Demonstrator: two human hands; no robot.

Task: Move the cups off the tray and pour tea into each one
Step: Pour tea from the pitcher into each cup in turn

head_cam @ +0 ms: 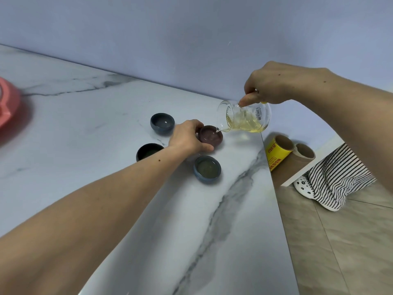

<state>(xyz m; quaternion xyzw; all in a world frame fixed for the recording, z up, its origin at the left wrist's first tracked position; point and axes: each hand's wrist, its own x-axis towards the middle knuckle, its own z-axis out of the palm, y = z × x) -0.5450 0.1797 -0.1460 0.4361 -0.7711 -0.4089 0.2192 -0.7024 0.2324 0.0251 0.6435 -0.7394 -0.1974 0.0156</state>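
Note:
Several small cups stand on the marble table (106, 116). My left hand (188, 137) grips the side of the purple-brown cup (211, 135). My right hand (274, 84) holds a glass teapot (244, 118) tilted leftward, its spout right over that cup's rim, with yellow tea inside. A dark blue cup (162, 124) sits behind my left hand and looks empty. A black cup (148, 151) is partly hidden by my left forearm. A blue cup (207, 169) nearer me holds yellowish tea. A pink tray (8, 107) lies at the far left edge.
The table's right edge runs down past the teapot. Beyond it, lower down, are a yellow-labelled cardboard roll (278, 154), a second tube (304, 153), a striped cloth (340, 177) and a tiled floor (340, 241). A pale wall rises behind the table.

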